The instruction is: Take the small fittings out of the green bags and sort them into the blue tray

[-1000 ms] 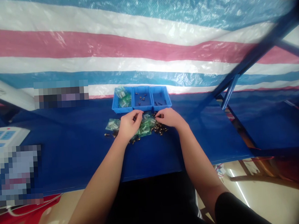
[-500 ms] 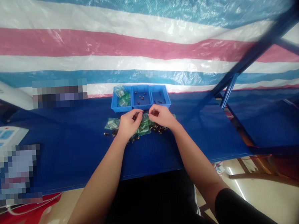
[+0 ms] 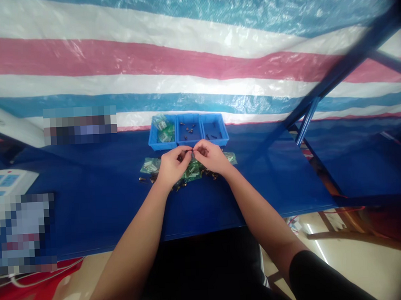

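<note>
My left hand (image 3: 175,164) and my right hand (image 3: 213,155) meet fingertip to fingertip just in front of the blue bins. Both are closed in a pinch, and whatever small piece is between the fingers is too small and hidden to name. Beneath them lie green-tinted plastic bags of small metal parts (image 3: 192,170), partly covered by the hands. Dark, brass-coloured screws (image 3: 209,173) are scattered around the bags. Another small bag (image 3: 150,165) rests left of my left hand, and one more (image 3: 231,158) shows beside my right wrist.
Behind my hands stand three joined blue bins: the left bin (image 3: 155,143) holds green bags, the middle bin (image 3: 190,140) and right bin (image 3: 216,142) a few screws. A white power strip (image 3: 17,179) sits on the blue table (image 3: 204,212) at left. A blue metal frame (image 3: 318,92) rises at right.
My right hand has moved left, so its fingertips now touch those of my left hand. The left hand has stayed nearly in place.
</note>
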Motion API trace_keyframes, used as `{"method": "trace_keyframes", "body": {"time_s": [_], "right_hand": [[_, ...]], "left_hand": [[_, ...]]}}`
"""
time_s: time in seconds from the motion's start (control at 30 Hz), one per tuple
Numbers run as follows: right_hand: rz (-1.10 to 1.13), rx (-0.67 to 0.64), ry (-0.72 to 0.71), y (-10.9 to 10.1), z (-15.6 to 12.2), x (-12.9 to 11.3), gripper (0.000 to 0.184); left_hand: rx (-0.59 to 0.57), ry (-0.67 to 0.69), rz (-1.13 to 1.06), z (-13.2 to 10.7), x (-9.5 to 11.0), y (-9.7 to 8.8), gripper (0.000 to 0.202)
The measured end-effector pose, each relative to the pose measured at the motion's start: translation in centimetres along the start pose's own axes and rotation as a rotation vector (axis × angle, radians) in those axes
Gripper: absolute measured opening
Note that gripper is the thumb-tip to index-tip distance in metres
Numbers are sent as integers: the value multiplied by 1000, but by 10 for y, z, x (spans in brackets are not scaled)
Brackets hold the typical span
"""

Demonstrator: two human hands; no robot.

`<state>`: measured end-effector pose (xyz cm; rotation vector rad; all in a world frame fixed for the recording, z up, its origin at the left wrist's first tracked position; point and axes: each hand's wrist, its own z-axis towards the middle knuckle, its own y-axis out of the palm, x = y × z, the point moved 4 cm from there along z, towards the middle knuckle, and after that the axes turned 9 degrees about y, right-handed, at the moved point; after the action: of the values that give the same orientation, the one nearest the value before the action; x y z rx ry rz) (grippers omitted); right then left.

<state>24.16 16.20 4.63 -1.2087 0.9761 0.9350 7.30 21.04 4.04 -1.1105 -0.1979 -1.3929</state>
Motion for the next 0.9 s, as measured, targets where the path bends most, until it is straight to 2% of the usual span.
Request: {"method": "trace_keyframes", "body": {"time_s": [0.13,0.23,0.4,0.9], "right_hand": [[-104,44,-112,-2,2,2,19],[-154,49,-140,-3,4,6,20],[-196,47,-152,-5,4,6,11],[-222,56,-113,-6,5,6,10]], "left_hand": [[-3,-20,27,1,1,-1,31],[-7,-29,36,1,2,-1,32],[-35,-22,28,1,3,0,31],[-41,-20,42,2,3,0,27]]}}
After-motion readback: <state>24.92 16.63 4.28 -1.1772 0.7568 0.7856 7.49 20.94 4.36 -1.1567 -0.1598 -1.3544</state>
